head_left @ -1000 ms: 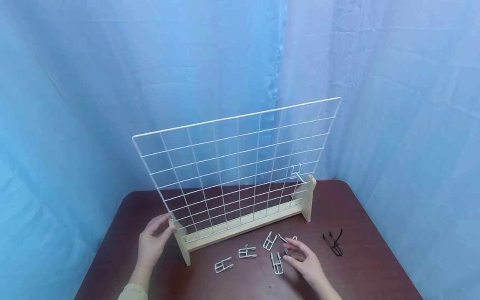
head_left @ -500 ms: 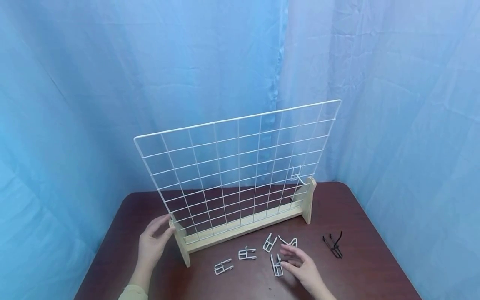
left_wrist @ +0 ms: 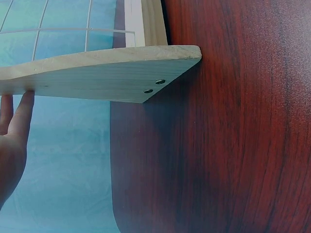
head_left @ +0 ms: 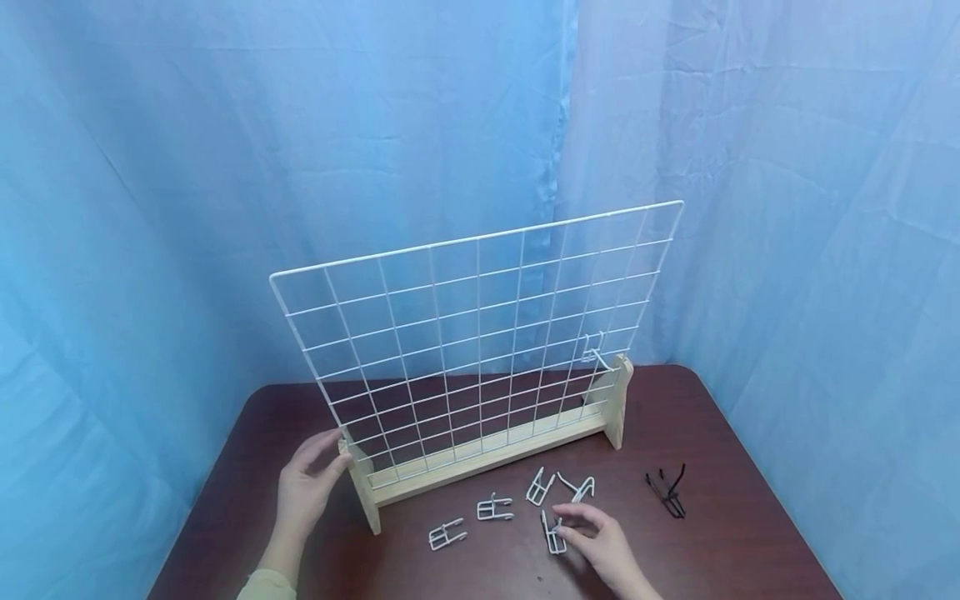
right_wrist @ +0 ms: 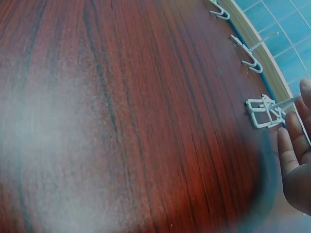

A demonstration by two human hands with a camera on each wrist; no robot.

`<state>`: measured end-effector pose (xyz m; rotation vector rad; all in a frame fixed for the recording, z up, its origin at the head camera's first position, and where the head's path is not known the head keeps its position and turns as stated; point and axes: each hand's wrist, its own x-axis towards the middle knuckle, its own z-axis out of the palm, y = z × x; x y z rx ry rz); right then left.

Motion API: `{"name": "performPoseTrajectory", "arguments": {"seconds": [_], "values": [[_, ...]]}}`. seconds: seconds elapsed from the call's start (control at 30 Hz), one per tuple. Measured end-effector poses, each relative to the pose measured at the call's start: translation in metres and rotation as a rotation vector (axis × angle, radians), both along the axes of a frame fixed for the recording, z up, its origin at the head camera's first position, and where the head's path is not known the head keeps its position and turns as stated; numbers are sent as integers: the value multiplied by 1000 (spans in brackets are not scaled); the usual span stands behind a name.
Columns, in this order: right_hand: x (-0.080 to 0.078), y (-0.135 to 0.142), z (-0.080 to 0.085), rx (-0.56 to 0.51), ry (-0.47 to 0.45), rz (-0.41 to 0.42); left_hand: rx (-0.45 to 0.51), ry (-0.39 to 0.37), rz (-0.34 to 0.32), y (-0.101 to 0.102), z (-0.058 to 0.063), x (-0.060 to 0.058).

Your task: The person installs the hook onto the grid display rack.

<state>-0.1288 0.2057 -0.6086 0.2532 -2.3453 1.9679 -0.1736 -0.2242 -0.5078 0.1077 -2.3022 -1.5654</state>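
A white wire grid panel (head_left: pixel 477 333) stands upright in a pale wooden stand (head_left: pixel 480 456). At the stand's left side panel (left_wrist: pixel 97 77), my left hand (head_left: pixel 303 483) rests with thumb and finger on the wood; the left wrist view shows straight fingers (left_wrist: pixel 23 116) against its outer face. My right hand (head_left: pixel 603 546) is low over the table, thumb and forefinger apart beside the prong of a white wire hook (head_left: pixel 553 537). That hook (right_wrist: pixel 262 114) lies on the table. One white hook (head_left: pixel 592 350) hangs on the grid's lower right.
Several other white hooks lie before the stand: one at far left (head_left: pixel 447 533), one mid-left (head_left: pixel 494 507), one upright-pronged (head_left: pixel 538 487) and one sideways (head_left: pixel 581 486). A black hook (head_left: pixel 669 493) lies right, on the dark red-brown table (head_left: pixel 720 550). Blue curtains (head_left: pixel 450 108) surround it.
My right hand has moved slightly left and down to the nearest white hook, uncovering the sideways hook behind it. The left hand stays at the stand's side.
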Motion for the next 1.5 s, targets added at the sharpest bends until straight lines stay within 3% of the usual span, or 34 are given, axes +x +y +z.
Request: {"name": "performPoseTrajectory", "arguments": {"seconds": [0.77, 1.03, 1.5], "values": [[0, -10, 12, 5, -185, -148, 17, 33, -8, 0, -2, -2], [-2, -8, 13, 6, -145, -203, 35, 22, -6, 0, -1, -1], [-14, 0, 31, -73, 5, -241, 34, 27, -2, 1, 0, 1]]}}
